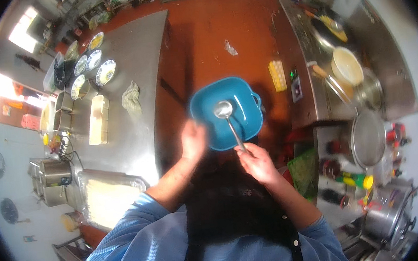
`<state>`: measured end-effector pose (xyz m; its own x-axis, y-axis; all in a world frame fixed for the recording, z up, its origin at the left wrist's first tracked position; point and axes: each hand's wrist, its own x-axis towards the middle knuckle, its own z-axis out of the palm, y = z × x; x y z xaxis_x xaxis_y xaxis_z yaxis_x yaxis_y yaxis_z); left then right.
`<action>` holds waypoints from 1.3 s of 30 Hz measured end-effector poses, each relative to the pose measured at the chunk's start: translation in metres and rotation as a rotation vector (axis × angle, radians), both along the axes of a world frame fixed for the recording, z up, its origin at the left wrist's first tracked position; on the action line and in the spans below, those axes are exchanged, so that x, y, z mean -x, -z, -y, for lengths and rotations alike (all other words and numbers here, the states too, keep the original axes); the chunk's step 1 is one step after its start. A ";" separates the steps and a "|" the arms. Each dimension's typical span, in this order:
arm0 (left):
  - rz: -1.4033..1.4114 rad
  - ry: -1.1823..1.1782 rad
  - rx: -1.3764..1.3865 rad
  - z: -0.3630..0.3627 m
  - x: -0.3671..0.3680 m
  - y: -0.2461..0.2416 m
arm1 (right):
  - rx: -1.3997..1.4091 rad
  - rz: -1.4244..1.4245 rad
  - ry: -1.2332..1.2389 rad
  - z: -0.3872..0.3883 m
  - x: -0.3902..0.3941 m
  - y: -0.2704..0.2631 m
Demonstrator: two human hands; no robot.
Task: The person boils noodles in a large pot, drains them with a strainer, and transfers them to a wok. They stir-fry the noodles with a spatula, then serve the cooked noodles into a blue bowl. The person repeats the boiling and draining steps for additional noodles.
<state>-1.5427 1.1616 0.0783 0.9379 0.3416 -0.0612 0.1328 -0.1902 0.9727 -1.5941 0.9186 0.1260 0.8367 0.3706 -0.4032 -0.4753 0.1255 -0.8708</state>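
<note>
A blue plastic basin [209, 130] with a loop handle at its right side is in front of me, above the red floor. My left hand [194, 141] grips the basin by its left rim and is blurred. In my right hand [255, 160] is the handle of a metal ladle [223, 109]. The ladle's round bowl is over the inside of the basin. I cannot tell whether it touches the bottom.
To the left a steel worktable [123, 48] bears patterned bowls [106, 72], a crumpled cloth [131, 98], a cream plastic bin [99, 119] and a tray of pale food [112, 202]. At right, a counter holds a wok [322, 38] and a white bowl [347, 66]. An egg tray [277, 76] is beside it.
</note>
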 end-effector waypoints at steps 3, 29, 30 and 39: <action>-0.026 -0.203 0.379 -0.027 -0.040 0.027 | -0.115 -0.206 -0.119 -0.055 -0.074 -0.034; -0.640 -0.699 0.133 -0.468 -0.478 0.083 | 0.322 -0.375 0.508 0.035 -0.386 0.065; -0.620 -0.768 0.052 -0.475 -0.481 0.061 | 0.245 -0.362 0.594 0.047 -0.409 0.073; -0.298 -0.170 -0.985 -0.332 -0.566 0.037 | -0.293 -0.288 1.364 0.234 -0.653 0.051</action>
